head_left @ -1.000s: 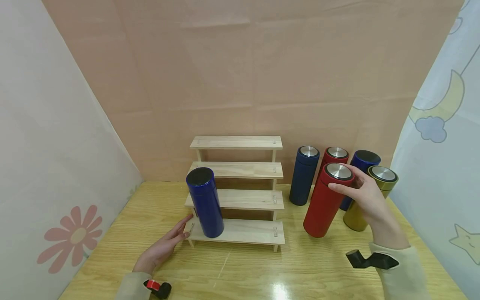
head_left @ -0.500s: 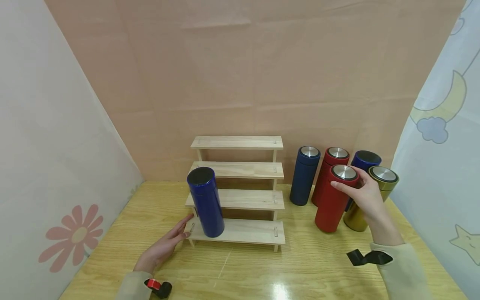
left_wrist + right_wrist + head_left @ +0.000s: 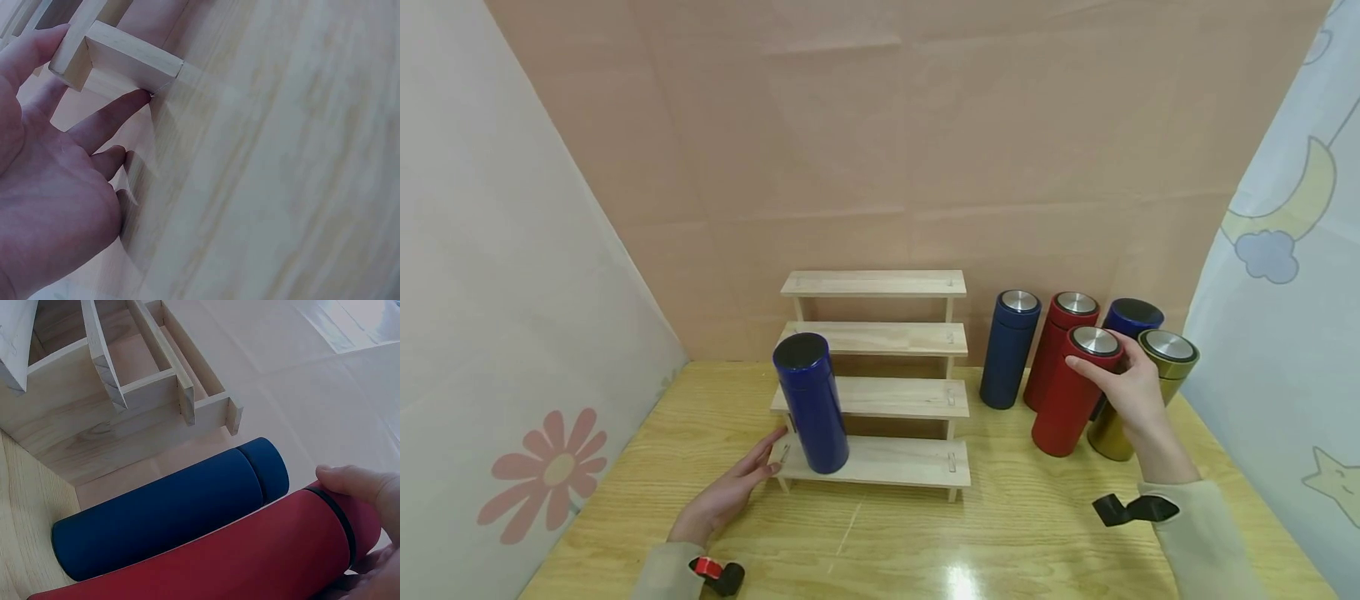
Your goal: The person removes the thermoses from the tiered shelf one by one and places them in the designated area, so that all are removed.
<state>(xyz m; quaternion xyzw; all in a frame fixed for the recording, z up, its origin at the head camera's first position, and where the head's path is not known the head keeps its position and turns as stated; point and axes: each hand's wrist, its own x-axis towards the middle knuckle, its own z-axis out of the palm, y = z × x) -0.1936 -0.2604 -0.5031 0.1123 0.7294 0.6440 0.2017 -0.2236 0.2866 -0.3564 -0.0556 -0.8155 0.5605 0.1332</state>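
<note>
My right hand (image 3: 1131, 387) grips a red thermos flask (image 3: 1067, 408) near its steel-topped lid, thumb on the left side and fingers behind. The flask stands nearly upright at the table, in front of another red flask (image 3: 1051, 346). In the right wrist view it lies alongside a dark blue flask (image 3: 169, 509). My left hand (image 3: 730, 493) holds the left end of a stepped wooden stand (image 3: 910, 463) at its lowest step. The left wrist view shows the thumb on one side of the board, other fingers reaching toward its leg. A glossy blue flask (image 3: 816, 417) stands on that step.
Beside the held flask stand a gold flask (image 3: 1111, 433) and a blue flask with a dark lid (image 3: 1131, 317). The stand's upper steps rise toward a beige cloth backdrop (image 3: 880, 150). White printed cloths (image 3: 527, 317) flank the wooden table (image 3: 760, 550).
My right hand has moved the red flask rightward and slightly back, from tilted to more upright, close to the gold flask. My left hand and the stand have stayed put.
</note>
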